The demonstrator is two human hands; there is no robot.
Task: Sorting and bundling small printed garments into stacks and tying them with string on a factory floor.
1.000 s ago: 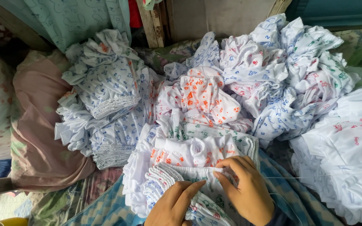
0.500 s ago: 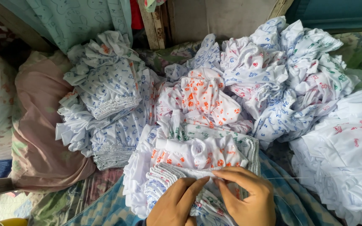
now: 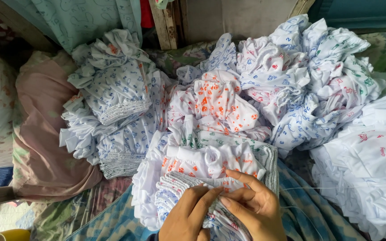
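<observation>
Heaped bedding carries a soft, light garment bundle (image 3: 211,178); its ribbed near edge is pinched by both hands (image 3: 224,214).

The right hand (image 3: 254,206) sits lower now, fingers bent, meeting the left hand (image 3: 192,215) on the folded clothes (image 3: 202,178).

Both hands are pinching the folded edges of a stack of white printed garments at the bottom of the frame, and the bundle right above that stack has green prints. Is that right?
Not quite. In the head view, both the left hand and right hand do pinch the stack of white printed garments, but the bundle right above it has orange prints, not green.
</observation>
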